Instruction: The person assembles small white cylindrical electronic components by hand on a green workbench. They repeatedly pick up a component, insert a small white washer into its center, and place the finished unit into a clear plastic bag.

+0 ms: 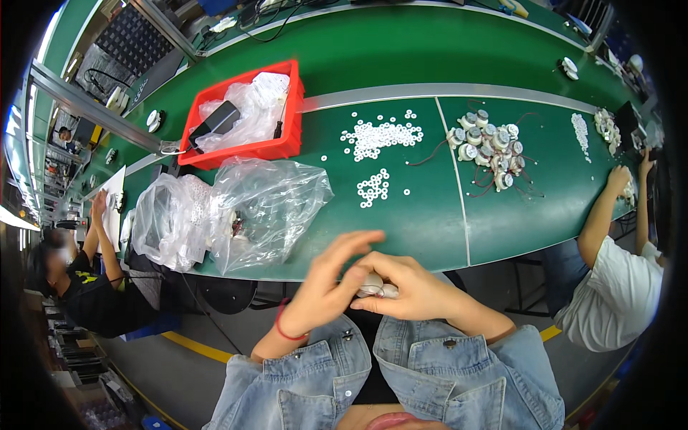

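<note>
My right hand (416,288) is closed around a whitish rounded part (371,285), held low in front of me just off the near table edge. It resembles the wired motor-like parts (494,147) piled on the table, but fingers cover much of it. My left hand (331,283), with a red cord on its wrist, is beside it, fingers stretched out and its thumb close to the part. Whether the thumb touches it is hard to make out. Beyond my hands lie small white rings (380,136) in a large scatter and a smaller cluster (373,188).
A red bin (244,154) holding plastic bags and a black box-shaped item stands at the back left of the green table (423,229). Clear plastic bags (269,208) lie before it. More rings (580,136) are at the far right. Co-workers sit at left (100,294) and right (616,287).
</note>
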A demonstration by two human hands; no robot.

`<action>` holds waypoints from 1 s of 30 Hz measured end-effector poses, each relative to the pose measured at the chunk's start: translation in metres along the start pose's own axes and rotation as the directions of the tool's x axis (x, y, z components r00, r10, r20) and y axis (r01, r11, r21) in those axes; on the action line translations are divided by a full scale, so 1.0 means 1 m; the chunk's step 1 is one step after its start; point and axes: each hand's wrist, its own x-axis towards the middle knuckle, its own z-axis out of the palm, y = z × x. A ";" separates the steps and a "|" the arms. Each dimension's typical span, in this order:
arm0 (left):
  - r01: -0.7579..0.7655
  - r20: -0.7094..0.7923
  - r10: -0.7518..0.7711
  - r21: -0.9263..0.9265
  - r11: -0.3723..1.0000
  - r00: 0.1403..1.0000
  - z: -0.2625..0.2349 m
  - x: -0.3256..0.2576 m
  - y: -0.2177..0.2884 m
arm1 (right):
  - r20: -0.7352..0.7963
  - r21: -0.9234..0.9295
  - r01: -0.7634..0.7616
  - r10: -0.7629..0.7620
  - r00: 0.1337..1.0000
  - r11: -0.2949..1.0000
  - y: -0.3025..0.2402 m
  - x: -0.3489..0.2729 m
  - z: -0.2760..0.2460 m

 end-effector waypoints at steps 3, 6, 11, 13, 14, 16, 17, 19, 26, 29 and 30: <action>0.178 0.062 -0.168 -0.453 0.874 0.984 0.030 -0.004 -0.024 | -0.120 -0.281 0.119 -0.158 0.980 0.952 0.003 -0.011 -0.002; 0.310 0.129 -0.291 -0.586 0.749 0.948 0.050 -0.004 -0.032 | -0.258 -0.351 -0.069 -0.026 0.966 0.934 0.006 -0.022 -0.004; 0.412 0.130 -0.460 -0.692 0.593 0.879 0.068 -0.009 -0.047 | -0.270 -0.370 -0.109 0.006 0.963 0.923 0.007 -0.030 0.000; 0.429 0.161 -0.523 -0.786 0.444 0.837 0.068 -0.007 -0.035 | -0.252 -0.349 -0.059 -0.034 0.967 0.935 0.006 -0.031 0.000; 0.429 0.181 -0.550 -0.826 0.365 0.816 0.068 -0.007 -0.030 | -0.253 -0.312 -0.027 -0.056 0.966 0.950 0.005 -0.031 -0.001; 0.441 0.247 -0.486 -0.830 0.341 0.838 0.062 -0.015 -0.049 | -0.263 -0.195 0.004 -0.057 0.963 0.981 0.003 -0.033 0.000; 0.447 0.280 -0.451 -0.834 0.323 0.847 0.059 -0.019 -0.058 | -0.269 -0.116 -0.003 -0.028 0.963 0.993 0.004 -0.035 0.000; 0.429 0.313 -0.355 -0.844 0.321 0.881 0.051 -0.014 -0.063 | -0.307 0.133 -0.077 0.116 0.945 0.988 0.003 -0.041 -0.001; 0.325 0.212 -0.314 -0.872 0.366 0.925 0.038 -0.003 -0.064 | -0.317 0.753 -0.084 0.471 0.823 0.653 0.007 -0.046 -0.008; 0.198 -0.005 -0.415 -0.873 0.446 0.910 0.039 0.000 -0.053 | -0.221 0.929 0.019 0.516 0.828 0.369 0.017 -0.048 -0.021; 0.126 -0.095 -0.428 -0.879 0.460 0.899 0.040 0.001 -0.057 | -0.185 0.952 0.024 0.510 0.840 0.306 0.016 -0.049 -0.029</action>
